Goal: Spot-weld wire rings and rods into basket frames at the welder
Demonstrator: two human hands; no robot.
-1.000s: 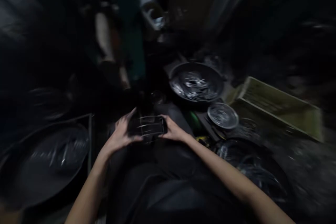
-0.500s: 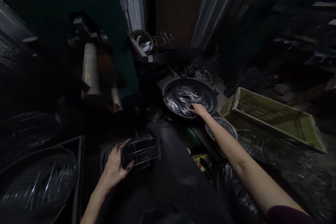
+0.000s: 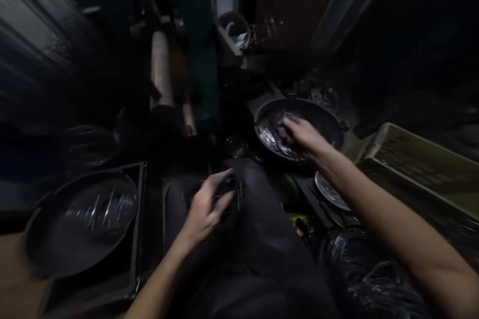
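My left hand (image 3: 205, 204) is over my lap, with thumb and fingers stretched out and apart. Close to its fingertips is a small wire frame (image 3: 240, 195), dim and smeared, lying against the dark apron (image 3: 258, 239). Whether the fingers touch it is unclear. Farther forward, my right hand (image 3: 301, 135) reaches into a round dark pan (image 3: 325, 109) of shiny bent wire rings (image 3: 270, 137). Its fingers are closed on some of the wire rings, though blur hides how many.
A second large pan (image 3: 67, 244) with wire pieces stands at the left. A yellow-green plastic crate (image 3: 422, 159) and a small round dish (image 3: 327, 192) are at the right. Bundled wire (image 3: 377, 279) lies below them. A machine with a cylindrical bar (image 3: 160, 70) rises ahead.
The view has turned left. My right hand has drawn up from the wire rings, its fingers now closed. My left hand has moved rightward over the wire frame.
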